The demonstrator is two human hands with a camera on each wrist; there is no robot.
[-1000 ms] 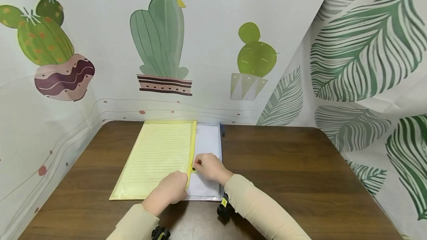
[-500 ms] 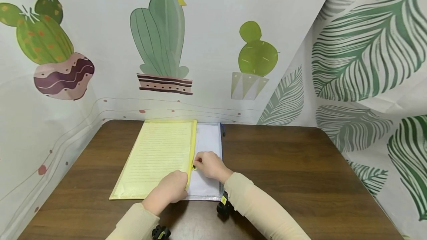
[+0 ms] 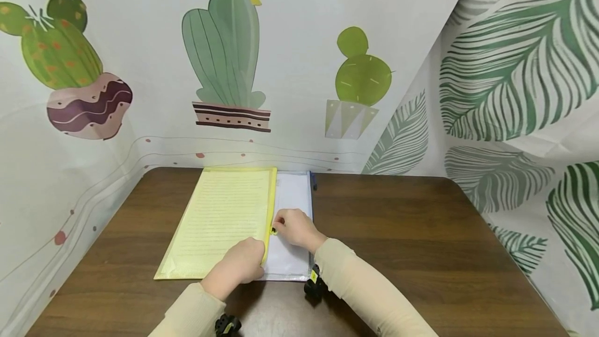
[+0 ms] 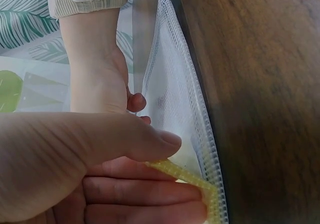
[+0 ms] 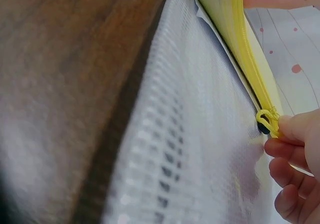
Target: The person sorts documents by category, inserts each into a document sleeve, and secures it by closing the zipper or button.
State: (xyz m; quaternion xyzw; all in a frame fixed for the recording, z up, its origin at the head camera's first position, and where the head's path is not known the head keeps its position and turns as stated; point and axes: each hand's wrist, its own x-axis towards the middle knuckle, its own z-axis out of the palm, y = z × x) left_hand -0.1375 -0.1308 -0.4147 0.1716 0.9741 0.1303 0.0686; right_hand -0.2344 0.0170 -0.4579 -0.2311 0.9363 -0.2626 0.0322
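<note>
A yellow zip pouch [image 3: 220, 207] with a lined sheet showing through it lies partly over a white mesh pouch [image 3: 294, 191] with a blue edge. My left hand [image 3: 239, 260] grips the yellow pouch's near right corner; in the left wrist view the thumb presses its yellow edge [image 4: 182, 174] against the fingers. Farther along that edge, my right hand [image 3: 297, 229] pinches the cord loop of the zipper pull [image 5: 268, 119] between thumb and forefinger. The yellow zipper [image 5: 245, 39] runs between the two hands. Whether its teeth are joined there, I cannot tell.
Both pouches lie on a dark wooden table [image 3: 388, 233], reaching from its far edge toward its near side. Behind it hangs a cloth printed with cacti and leaves [image 3: 299, 66]. A black wrist camera [image 3: 314, 282] sits beneath the right sleeve.
My right hand and the zipper pull have slid a little away from me along the yellow edge. The left hand keeps its grip on the corner. The head view has tilted slightly.
</note>
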